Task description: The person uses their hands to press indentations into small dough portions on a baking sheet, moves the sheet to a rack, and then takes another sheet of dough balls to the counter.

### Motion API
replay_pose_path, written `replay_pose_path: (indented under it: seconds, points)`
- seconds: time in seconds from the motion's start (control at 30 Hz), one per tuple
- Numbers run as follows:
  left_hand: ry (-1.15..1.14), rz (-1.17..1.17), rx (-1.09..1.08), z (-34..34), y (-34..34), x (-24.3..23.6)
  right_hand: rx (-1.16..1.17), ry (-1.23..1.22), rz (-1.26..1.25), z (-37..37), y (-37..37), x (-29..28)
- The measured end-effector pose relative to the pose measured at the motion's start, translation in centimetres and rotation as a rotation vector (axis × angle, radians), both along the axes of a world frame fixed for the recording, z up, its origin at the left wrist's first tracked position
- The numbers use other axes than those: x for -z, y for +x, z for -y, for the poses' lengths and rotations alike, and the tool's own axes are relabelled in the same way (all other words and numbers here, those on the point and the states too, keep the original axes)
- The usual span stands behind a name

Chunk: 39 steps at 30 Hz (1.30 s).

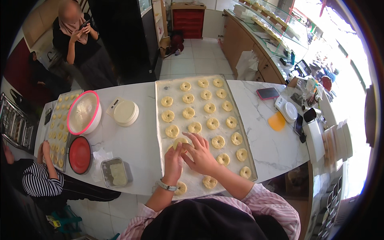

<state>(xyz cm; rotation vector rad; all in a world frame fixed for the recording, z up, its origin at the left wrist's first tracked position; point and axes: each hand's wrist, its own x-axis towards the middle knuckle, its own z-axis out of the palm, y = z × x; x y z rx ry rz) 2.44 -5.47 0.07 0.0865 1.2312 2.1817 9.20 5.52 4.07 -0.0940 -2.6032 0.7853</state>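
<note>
My left hand (173, 163) and my right hand (199, 153) meet over the near left part of a large floured baking tray (174, 90). Between their fingertips is a pale ring of raw dough (180, 143), raised off the tray and partly covered by the fingers. Both hands are closed on it. Rows of dough rings (213, 123) lie spaced out on the tray, each with a small hole or dent in its middle. My forearms hide some of the nearest ones, including part of a ring (181, 187) by my left wrist.
Left of the tray are a digital scale with round white lids (126, 113), a pink-rimmed bowl (94, 124), a red dish (80, 155) and a metal tin (126, 175). A co-worker's hand (46, 149) rests by another tray. Phone (267, 93) and orange scraper (277, 121) lie right.
</note>
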Motion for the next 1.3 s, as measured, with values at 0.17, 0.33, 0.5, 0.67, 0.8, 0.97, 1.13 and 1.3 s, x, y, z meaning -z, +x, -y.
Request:
replay_pose_path:
  seconds: [0.17, 0.33, 0.5, 0.67, 0.8, 0.97, 1.13, 1.3]
  points:
    - [-0.146, -0.174, 0.167, 0.3, 0.1, -1.2, -0.037, -0.862, 0.011, -1.6, 0.3, 0.2]
    - [-0.053, -0.2, 0.042, -0.4, 0.8, -2.1, 0.004, -0.476, -0.007, -2.1, 0.9, -1.3]
    - [0.086, -0.069, -0.038, -0.3, 0.8, -1.3, 0.046, -0.785, 0.017, -2.5, 1.4, -0.2]
    - [0.051, -0.07, 0.163, 0.1, 0.3, -2.2, 0.052, -0.77, 0.042, -2.1, 1.6, -0.9]
    - [0.036, -0.014, 0.116, 0.5, 0.0, -2.9, 0.077, -1.007, 0.113, -3.5, 2.1, -0.7]
    - [-0.011, -0.003, 0.186, 0.2, 0.1, -3.1, 0.011, -0.874, 0.088, -2.6, 2.2, -1.3]
    - [-0.027, 0.005, 0.249, 0.2, 0.2, -2.7, 0.021, -1.035, 0.082, -3.2, 2.8, -1.3]
    - [-0.026, 0.001, 0.203, 0.2, 0.2, -2.8, 0.044, -1.041, 0.098, -3.5, 3.4, -1.3]
